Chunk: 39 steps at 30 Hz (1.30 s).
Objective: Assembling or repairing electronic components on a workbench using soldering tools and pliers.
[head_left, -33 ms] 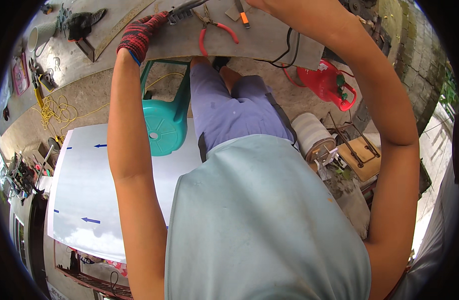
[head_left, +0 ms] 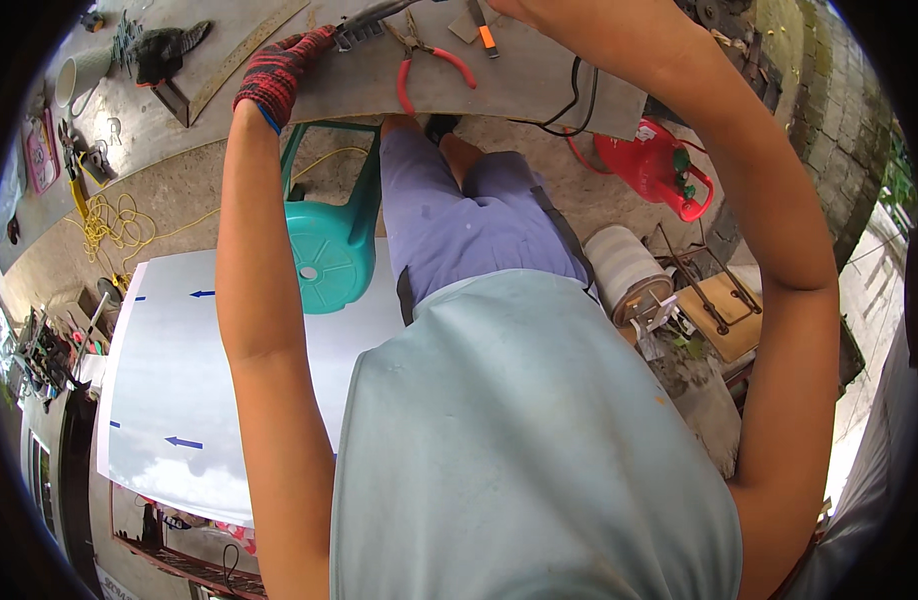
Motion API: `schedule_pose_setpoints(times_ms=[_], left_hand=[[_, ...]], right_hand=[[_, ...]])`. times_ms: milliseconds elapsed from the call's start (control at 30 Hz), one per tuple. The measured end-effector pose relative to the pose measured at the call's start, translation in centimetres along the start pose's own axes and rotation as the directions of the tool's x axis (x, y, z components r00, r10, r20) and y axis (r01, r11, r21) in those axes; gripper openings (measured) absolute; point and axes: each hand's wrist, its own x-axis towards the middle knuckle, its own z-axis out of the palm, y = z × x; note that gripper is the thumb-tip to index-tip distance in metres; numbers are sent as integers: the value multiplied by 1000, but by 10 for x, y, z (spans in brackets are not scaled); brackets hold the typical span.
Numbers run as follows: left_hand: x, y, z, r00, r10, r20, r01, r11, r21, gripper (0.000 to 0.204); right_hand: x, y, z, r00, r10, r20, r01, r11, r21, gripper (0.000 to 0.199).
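My left hand (head_left: 284,72), in a red-and-black knit glove with a blue cuff, reaches to the work table at the top. Its fingers close on the end of a dark slotted metal piece (head_left: 361,38). A dark bar or cable runs from there to the upper edge. My right hand (head_left: 524,8) shows only in part; its fingers are cut off by the picture's edge. Between the hands lie pliers with red handles (head_left: 437,62), jaws apart and pointing away from me. Beyond them is an orange-and-black cutter (head_left: 485,38) beside a small flat plate.
A grey metal table (head_left: 324,95) spans the top, with a white mug (head_left: 81,72), a dark glove (head_left: 161,52) and a long flat strip (head_left: 244,60) at left. Below stand a green plastic stool (head_left: 329,262) and a red tank (head_left: 644,165). Black cable (head_left: 577,95) hangs off the edge.
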Motion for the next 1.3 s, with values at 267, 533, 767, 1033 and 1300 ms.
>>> schedule_pose_setpoints(times_ms=[267,533,767,1033,1300], left_hand=[[-5,14,3,999,-48,-6,49,997,61,57],[-7,12,7,999,-21,-45,23,998,54,55],[-4,11,6,1000,-27,-15,28,997,68,54],[-3,8,6,1000,-18,-11,18,999,28,53],[-2,10,8,999,-41,-34,42,998,39,51]], right_hand=[[-4,2,2,997,-61,-48,57,994,-89,10],[-5,1,-2,999,-32,-29,31,999,-29,11],[3,3,-1,999,-33,-17,33,999,-33,13],[3,0,-2,999,-42,-1,42,996,-83,12],[3,-1,-1,998,-60,-30,57,995,-82,9]])
